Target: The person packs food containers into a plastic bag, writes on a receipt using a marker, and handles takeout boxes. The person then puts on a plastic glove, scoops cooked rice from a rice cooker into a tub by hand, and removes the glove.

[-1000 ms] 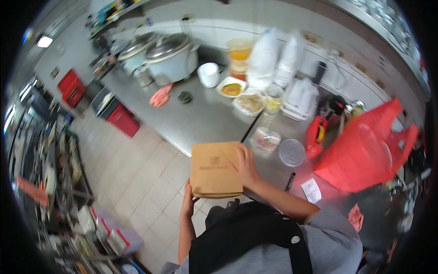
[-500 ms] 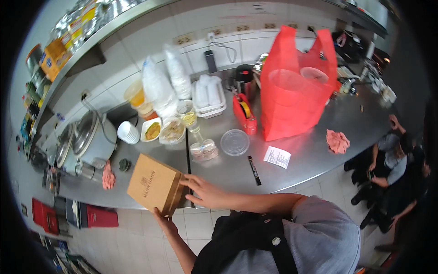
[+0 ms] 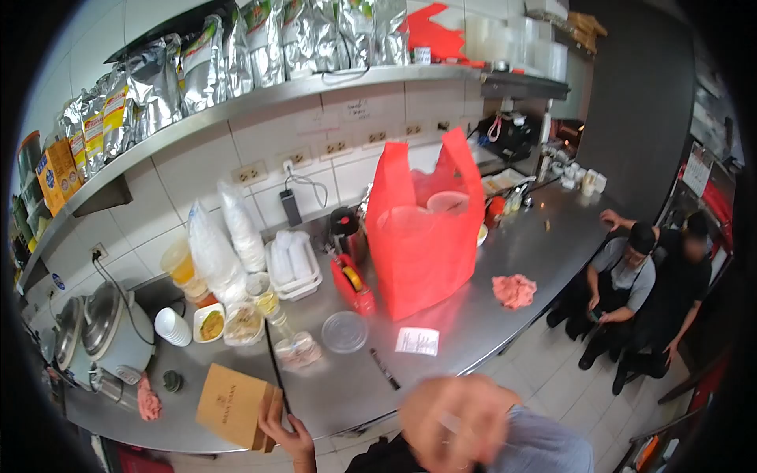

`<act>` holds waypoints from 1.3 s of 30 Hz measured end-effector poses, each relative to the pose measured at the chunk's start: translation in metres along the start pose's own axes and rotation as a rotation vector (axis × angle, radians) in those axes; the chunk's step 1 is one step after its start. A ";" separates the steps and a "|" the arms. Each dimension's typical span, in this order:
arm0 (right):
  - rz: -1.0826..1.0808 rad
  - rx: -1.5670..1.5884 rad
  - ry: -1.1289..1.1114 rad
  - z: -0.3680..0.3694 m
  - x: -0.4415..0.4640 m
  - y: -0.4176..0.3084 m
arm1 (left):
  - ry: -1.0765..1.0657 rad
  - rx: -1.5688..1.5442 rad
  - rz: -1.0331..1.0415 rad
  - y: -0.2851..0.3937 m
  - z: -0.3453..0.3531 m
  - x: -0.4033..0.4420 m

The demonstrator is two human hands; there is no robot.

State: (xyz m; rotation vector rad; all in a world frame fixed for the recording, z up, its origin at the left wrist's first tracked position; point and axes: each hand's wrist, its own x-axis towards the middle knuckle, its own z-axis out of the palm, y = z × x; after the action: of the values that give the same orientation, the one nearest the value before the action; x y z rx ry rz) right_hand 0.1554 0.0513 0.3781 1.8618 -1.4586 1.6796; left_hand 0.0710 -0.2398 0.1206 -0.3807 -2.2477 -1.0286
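A stainless steel counter [image 3: 552,256] sweeps across the middle of the frame, beneath a wall shelf [image 3: 236,96] of silver pouches. On the counter, right of centre, a large red bag [image 3: 426,260] stands upright with tubs visible inside. At the left edge sit two lidded cookers [image 3: 126,343].

Your brown cardboard box [image 3: 235,406] is at lower left, by the counter's front edge; whether it rests fully on the steel, you cannot tell from this view. Your right hand [image 3: 457,422], a blur near the camera at bottom centre-right, hides its finger position, so whether it is empty or holding something cannot be told. Your left hand [image 3: 285,432] lays its fingers along the box's right side; whether they grip or merely rest is unclear.

Smaller still, near the centre, lie a clear round lid [image 3: 344,331], a printed slip [image 3: 417,340] and a black marker [image 3: 385,369].

The likeliest mishap is the box tipping off the front edge, if that one hand is its main support and slips. A wide sweep of your right arm could also brush the slip or marker floorward, since both lie near the edge.
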 end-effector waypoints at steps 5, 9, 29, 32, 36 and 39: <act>-0.320 -0.049 -0.494 0.026 0.049 -0.085 | -0.191 -0.249 0.200 0.062 0.052 0.001; -0.576 -0.300 -0.343 0.047 0.057 -0.104 | -0.299 -0.387 0.320 0.099 0.065 -0.009; -0.228 -0.466 -0.070 0.057 -0.042 -0.227 | -0.650 -0.619 0.354 0.259 0.112 -0.147; -0.216 -0.499 -0.036 0.065 -0.048 -0.234 | -0.694 -0.633 0.357 0.253 0.113 -0.160; -0.205 -0.544 -0.024 0.078 -0.047 -0.226 | -0.741 -0.634 0.352 0.238 0.115 -0.150; -0.237 -0.554 -0.028 0.087 -0.036 -0.205 | -0.768 -0.626 0.448 0.223 0.108 -0.122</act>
State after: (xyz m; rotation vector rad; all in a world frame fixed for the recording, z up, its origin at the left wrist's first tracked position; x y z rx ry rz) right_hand 0.3728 0.1028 0.4072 1.6639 -1.4535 1.0104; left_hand 0.2280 -0.0123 0.1162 -1.7046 -2.1957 -1.4725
